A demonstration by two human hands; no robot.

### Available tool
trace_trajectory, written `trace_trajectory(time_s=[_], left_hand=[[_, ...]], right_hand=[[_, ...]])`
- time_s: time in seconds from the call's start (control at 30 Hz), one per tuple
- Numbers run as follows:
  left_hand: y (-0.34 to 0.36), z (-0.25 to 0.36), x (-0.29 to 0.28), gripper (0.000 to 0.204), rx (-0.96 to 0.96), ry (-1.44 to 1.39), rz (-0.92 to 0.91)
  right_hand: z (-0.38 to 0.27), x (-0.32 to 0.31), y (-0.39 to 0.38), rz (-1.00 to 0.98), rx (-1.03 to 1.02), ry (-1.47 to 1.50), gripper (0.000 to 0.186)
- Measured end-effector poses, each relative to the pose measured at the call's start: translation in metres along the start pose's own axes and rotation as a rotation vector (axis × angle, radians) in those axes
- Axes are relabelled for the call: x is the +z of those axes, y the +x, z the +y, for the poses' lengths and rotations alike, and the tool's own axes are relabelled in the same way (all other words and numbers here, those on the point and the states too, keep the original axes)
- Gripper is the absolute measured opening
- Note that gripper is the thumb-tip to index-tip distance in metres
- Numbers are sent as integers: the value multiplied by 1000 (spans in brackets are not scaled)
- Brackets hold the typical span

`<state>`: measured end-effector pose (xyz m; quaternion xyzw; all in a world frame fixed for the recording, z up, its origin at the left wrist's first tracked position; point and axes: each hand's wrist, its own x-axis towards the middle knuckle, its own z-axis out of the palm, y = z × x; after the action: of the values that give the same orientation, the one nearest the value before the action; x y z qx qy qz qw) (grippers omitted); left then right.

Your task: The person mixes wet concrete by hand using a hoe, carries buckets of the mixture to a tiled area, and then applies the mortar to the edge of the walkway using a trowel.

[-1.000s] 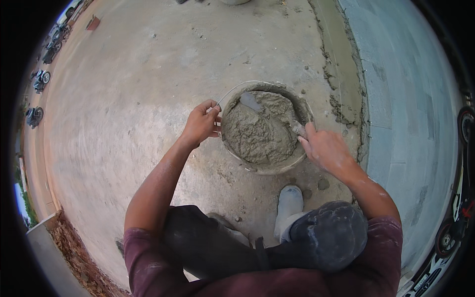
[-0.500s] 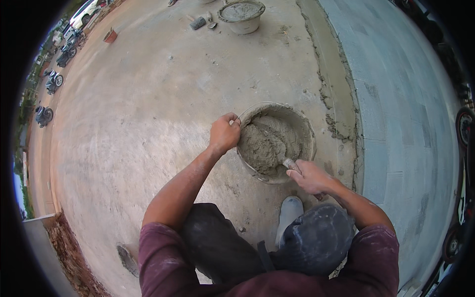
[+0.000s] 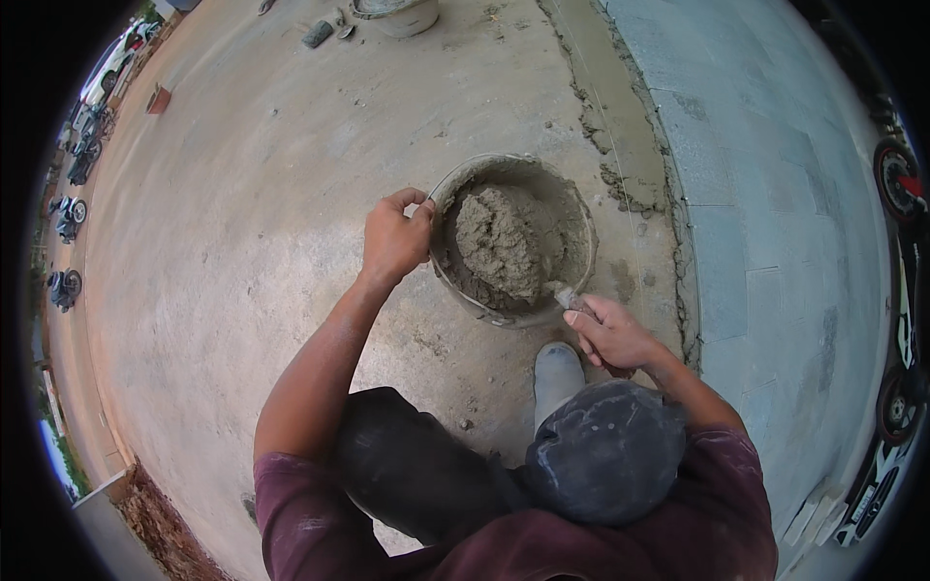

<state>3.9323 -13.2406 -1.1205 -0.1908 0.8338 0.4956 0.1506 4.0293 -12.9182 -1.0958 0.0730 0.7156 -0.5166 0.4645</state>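
1. The left hand [image 3: 399, 237] has its fingers curled at the near-left rim of the bucket [image 3: 557, 182], by the wire bail [image 3: 446, 180]; whether it grips rim, wire or both is hard to tell.
2. The right hand [image 3: 610, 334] is closed around the handle of a trowel [image 3: 573, 301]. The blade lies ahead of that hand, hidden by mortar.
3. The bucket sits directly right of the left hand and up-left of the right. Its grey mortar [image 3: 499, 242] is heaped between the two hands.
4. The mortar looks thick and soft, likely heavy and sticky, so the trowel should drag and feel nose-heavy; its handle is the place to hold. The bucket probably weighs a lot too, best steadied at the rim or lifted by the bail.
5. Just below the right hand are a pale boot [image 3: 557, 376] and a dark-trousered knee [image 3: 608, 450], which limit its room for drawing back.
6. Beyond the right hand, up and right, run a mortar strip [image 3: 615, 131] and grey paving [image 3: 756, 242]. Well ahead of the left hand is a second tub [image 3: 407, 19].
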Motion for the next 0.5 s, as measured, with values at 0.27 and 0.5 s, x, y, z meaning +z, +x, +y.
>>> trace_trajectory(time_s=[0.27,0.5], left_hand=[[5,-13,7,21,-39,-154,-2],[1,-2,10,22,-73,-79,71]], right_hand=[[18,-16,-19,69,-54,138,32],[38,-49,-58,295,-92,307,29]])
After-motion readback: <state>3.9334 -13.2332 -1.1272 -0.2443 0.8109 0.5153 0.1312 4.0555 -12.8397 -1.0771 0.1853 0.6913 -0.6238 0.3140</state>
